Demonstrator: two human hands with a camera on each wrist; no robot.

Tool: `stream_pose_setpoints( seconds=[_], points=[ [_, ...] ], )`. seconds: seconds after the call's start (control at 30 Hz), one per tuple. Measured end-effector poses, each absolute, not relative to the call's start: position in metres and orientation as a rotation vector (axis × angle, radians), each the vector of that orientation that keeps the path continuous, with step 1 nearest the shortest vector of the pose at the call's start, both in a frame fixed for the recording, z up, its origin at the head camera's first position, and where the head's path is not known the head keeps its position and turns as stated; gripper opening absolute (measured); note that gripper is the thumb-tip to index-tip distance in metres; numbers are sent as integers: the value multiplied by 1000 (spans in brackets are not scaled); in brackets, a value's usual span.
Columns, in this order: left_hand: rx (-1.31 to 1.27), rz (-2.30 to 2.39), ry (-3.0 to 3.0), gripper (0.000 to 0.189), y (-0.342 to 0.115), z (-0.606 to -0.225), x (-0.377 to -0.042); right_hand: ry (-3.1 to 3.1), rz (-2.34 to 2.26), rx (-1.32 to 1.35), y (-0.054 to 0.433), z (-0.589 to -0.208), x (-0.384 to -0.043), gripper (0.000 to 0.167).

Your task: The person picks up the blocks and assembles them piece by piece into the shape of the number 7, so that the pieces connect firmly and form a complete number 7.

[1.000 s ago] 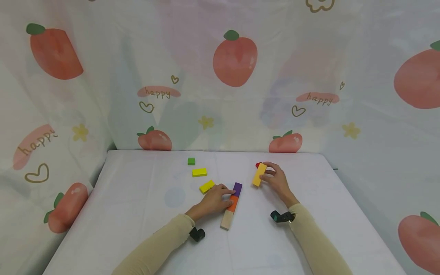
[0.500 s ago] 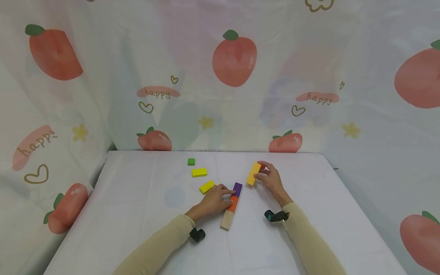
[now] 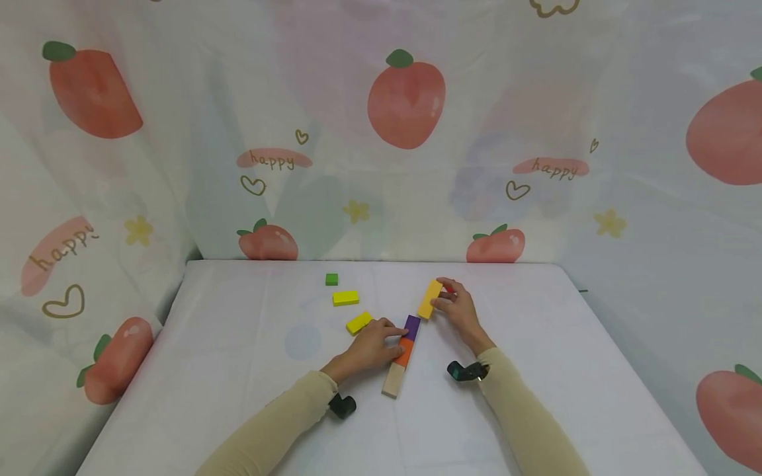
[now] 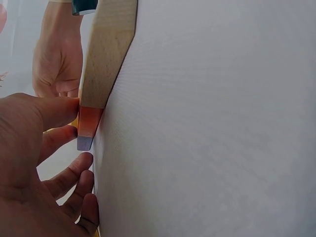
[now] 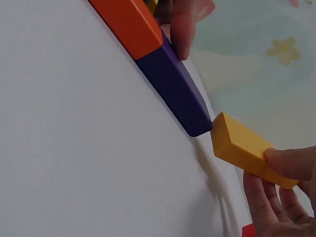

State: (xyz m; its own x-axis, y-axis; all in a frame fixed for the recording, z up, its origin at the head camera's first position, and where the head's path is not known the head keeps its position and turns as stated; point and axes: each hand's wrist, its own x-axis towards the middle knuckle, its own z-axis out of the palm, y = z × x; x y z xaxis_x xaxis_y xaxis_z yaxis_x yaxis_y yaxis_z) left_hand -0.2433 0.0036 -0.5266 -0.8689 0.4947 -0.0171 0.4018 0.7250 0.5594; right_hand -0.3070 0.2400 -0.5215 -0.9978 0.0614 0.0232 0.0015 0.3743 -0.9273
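Note:
A natural wood block (image 3: 393, 381), an orange block (image 3: 404, 352) and a purple block (image 3: 412, 326) lie end to end in one slanted row on the table. My left hand (image 3: 368, 345) rests against the row's left side, index fingertip at the purple block and thumb at the orange one, fingers fairly straight. Between thumb and fingers, my right hand (image 3: 462, 313) pinches a golden-yellow block (image 5: 244, 149), tilted, its near end close to the purple block's far end; whether they touch I cannot tell. A red block (image 5: 248, 230) is mostly hidden behind the right hand.
Left of the row lie two bright yellow blocks, one (image 3: 345, 298) farther back and one (image 3: 358, 323) beside the left fingers. A small green block (image 3: 331, 279) sits near the back edge of the white table (image 3: 250, 330). A printed curtain (image 3: 333, 132) rises behind and at both sides.
My right hand has moved left with the golden-yellow block, bringing it up to the far end of the row. The left hand and the row have stayed in place.

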Motion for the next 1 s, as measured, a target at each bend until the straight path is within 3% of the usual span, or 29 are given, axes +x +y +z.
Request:
stream_pose_setpoints(
  seconds=[1.0],
  points=[
    [719, 848, 2755, 42, 4, -526, -243, -2588, 1768, -46, 228, -528, -318, 56]
  ],
)
